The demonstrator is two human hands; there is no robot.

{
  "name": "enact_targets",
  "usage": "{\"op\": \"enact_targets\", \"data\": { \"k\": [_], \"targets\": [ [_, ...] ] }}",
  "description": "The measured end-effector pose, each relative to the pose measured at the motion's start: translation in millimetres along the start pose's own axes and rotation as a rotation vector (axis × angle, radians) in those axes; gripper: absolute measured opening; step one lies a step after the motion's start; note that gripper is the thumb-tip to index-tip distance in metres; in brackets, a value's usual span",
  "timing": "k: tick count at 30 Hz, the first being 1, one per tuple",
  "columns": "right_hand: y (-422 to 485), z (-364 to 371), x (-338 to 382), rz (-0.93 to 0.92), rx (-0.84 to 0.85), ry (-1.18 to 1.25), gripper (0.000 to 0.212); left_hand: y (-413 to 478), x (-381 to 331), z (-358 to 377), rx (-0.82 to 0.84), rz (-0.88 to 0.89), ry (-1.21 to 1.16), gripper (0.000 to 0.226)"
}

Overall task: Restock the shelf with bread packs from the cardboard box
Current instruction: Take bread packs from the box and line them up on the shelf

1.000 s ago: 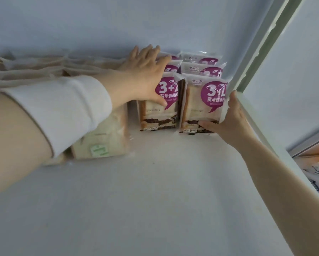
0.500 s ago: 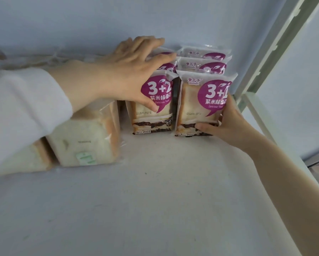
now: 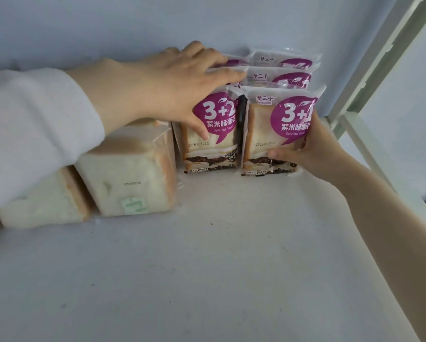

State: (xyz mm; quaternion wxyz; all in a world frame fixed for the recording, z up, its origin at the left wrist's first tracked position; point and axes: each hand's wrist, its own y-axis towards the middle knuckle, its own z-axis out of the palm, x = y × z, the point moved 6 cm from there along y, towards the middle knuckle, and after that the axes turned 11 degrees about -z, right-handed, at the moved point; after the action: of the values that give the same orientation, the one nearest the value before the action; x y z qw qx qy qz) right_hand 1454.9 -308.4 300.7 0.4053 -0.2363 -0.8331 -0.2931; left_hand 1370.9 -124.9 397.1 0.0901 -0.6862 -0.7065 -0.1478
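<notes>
Two rows of purple-labelled bread packs stand at the back right of the white shelf (image 3: pixel 207 255). My left hand (image 3: pixel 172 87) holds the left front pack (image 3: pixel 214 149) at its top, thumb on the label and fingers laid over the top edge. My right hand (image 3: pixel 315 149) grips the right front pack (image 3: pixel 263 124) at its right side, with the thumb across the lower front. Two more packs (image 3: pixel 281 79) stand behind it. The cardboard box is out of view.
Plain white toast packs (image 3: pixel 128 174) stand in a row to the left, partly under my left sleeve. The shelf's pale upright frame (image 3: pixel 379 58) and right edge rail (image 3: pixel 369 149) lie close beside my right hand. The back wall is just behind the packs.
Both hands stay on the front packs. My right hand has slid higher up the right pack's side and wrapped further round it. The view has drawn closer to the packs.
</notes>
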Motion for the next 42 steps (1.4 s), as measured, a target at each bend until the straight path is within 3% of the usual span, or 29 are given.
{"op": "enact_targets", "data": {
  "k": [5, 9, 13, 20, 23, 25, 27, 29, 32, 36, 42],
  "targets": [
    [-2, 4, 11, 0.014, -0.015, -0.186, 0.093, -5, -4, -5, -0.070, 0.054, 0.107, 0.107],
    [-14, 0, 15, -0.050, -0.145, -0.262, 0.083, -7, -7, -9, -0.116, 0.056, 0.142, 0.099],
    [-15, 4, 13, -0.062, -0.209, -0.239, 0.085, -5, -9, -7, -0.114, 0.025, 0.101, 0.097],
    [-15, 8, 16, 0.019, -0.100, -0.059, 0.094, -9, -5, 0, -0.005, -0.086, -0.069, 0.115],
    [-30, 5, 30, 0.051, -0.278, -0.047, 0.114, -20, -1, -6, -0.003, -0.134, -0.108, 0.108],
    [-50, 5, 52, 0.011, -0.507, -0.257, 0.103, -25, 2, -11, -0.042, -0.149, -0.081, 0.096],
    [-64, 22, 78, -0.121, -0.587, -0.453, 0.076, -27, 4, -14, -0.069, -0.163, -0.094, 0.085],
    [-62, 48, 87, -0.101, -0.468, -0.530, 0.062, -26, 4, -15, -0.060, -0.172, -0.140, 0.076],
    [-45, 76, 79, 0.053, -0.316, -0.559, 0.058, -22, -1, -14, -0.054, -0.165, -0.163, 0.068],
    [-28, 90, 73, 0.157, -0.343, -0.642, 0.052, -22, -3, -16, -0.085, -0.141, -0.174, 0.060],
    [-22, 99, 69, 0.212, -0.420, -0.577, 0.046, -23, -13, -17, -0.141, -0.063, -0.192, 0.053]
  ]
}}
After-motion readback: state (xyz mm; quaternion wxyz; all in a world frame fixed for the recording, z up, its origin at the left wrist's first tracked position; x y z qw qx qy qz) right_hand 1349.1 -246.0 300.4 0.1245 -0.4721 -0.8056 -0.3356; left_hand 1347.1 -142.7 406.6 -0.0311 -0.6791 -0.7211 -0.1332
